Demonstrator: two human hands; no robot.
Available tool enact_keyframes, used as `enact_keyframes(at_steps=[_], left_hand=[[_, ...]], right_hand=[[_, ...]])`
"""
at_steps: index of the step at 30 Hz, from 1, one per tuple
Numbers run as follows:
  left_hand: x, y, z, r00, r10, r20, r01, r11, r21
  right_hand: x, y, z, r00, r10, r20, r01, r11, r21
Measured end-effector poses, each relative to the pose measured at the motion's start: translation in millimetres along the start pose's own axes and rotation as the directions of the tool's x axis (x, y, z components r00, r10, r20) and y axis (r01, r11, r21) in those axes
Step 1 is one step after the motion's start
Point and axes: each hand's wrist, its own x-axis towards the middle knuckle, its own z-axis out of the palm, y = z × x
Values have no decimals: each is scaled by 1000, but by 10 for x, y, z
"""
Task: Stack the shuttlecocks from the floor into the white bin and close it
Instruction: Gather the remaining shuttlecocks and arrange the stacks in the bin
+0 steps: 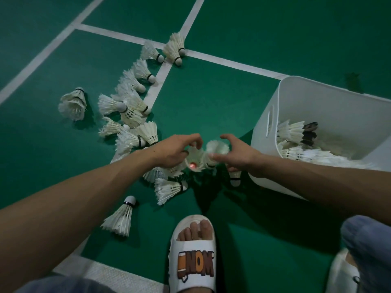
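Observation:
Several white feather shuttlecocks [135, 102] lie scattered on the green court floor, most of them left of centre. My left hand [175, 151] grips a shuttlecock [193, 158] by its feather skirt, open end toward me. My right hand [237, 155] pinches another shuttlecock [218, 148] right beside it, and the two nearly touch. The white bin [273, 115] stands at the right, open, with several shuttlecocks lying inside. I see no lid.
White court lines [131, 37] cross the floor. My foot in a white slipper [193, 256] is at the bottom centre, my other slipper [342, 273] and knee at the bottom right. One shuttlecock [120, 216] lies near my left forearm.

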Motion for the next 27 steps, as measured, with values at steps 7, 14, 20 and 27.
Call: enact_keyframes(at_steps=[7, 14, 20, 27], left_hand=[[10, -33, -4, 996, -6, 87, -1, 997, 74], [-67, -146, -48, 991, -72, 116, 65, 996, 63], [-103, -157, -96, 991, -115, 75, 106, 988, 115], [-78, -123, -289, 960, -156, -234, 140, 987, -83]], right_hand=[[38, 1, 16, 984, -169, -49, 139, 919, -368], [63, -47, 46, 975, -201, -90, 152, 909, -389], [46, -138, 10, 961, -230, -155, 161, 918, -361], [3, -402, -121, 935, -291, -202, 218, 922, -320]])
